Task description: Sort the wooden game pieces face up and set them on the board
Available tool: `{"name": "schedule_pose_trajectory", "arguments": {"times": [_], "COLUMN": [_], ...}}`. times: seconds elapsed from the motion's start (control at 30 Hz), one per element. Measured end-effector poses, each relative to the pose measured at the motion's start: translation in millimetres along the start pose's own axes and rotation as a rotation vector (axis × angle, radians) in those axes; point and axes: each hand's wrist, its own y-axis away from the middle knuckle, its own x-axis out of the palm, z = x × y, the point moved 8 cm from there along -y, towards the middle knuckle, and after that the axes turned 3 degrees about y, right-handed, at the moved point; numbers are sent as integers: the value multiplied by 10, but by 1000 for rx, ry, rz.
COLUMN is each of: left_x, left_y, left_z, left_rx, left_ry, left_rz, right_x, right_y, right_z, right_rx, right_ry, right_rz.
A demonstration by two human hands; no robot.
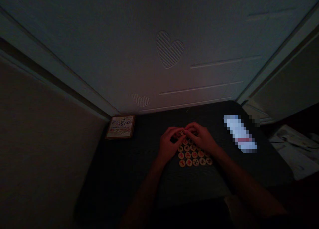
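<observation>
Several round pale game discs point(194, 155) with red and dark marks lie in rows on a dark table point(124, 169). My left hand point(169, 144) and my right hand point(201, 137) meet at the far edge of the rows. Both have curled fingers that pinch together around one small disc point(182, 133) between the fingertips. The far rows of discs are partly hidden under my hands. The scene is very dark.
A flat square box point(120, 126) with a printed lid lies at the table's back left corner. A blurred pale oblong object point(240, 133) lies at the right. A wall with embossed hearts point(169, 53) stands behind. Light clutter point(296, 149) sits beyond the right edge.
</observation>
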Motion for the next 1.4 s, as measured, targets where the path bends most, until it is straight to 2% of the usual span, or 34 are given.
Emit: {"name": "schedule_pose_trajectory", "arguments": {"times": [0.23, 0.5, 0.67, 1.0, 1.1, 1.23, 1.33, 1.4], "left_x": [28, -61, 40, 20, -89, -307, -418, -423], "left_y": [5, -14, -8, 17, -6, -60, -60, -31], "left_z": [126, 253, 207, 268, 296, 338, 387, 427], "left_rx": [-122, -229, -266, -308, -309, -307, -330, -360], "left_ry": [138, 265, 382, 365, 349, 225, 107, 65], "left_rz": [10, -17, 16, 58, 25, 7, 41, 102], "right_x": [-63, -90, -77, -39, -95, -279, -412, -476], "right_y": [15, 16, -2, 6, 8, 16, 25, 30], "right_z": [-1, 30, 71, 84, 63, 14, -35, -64], "right_rx": [5, 6, -20, -58, -39, -12, 2, 6], "right_ry": [69, 78, 57, 109, 113, 131, 128, 122], "right_rz": [-57, -98, -85, -26, -91, -255, -370, -432]}}
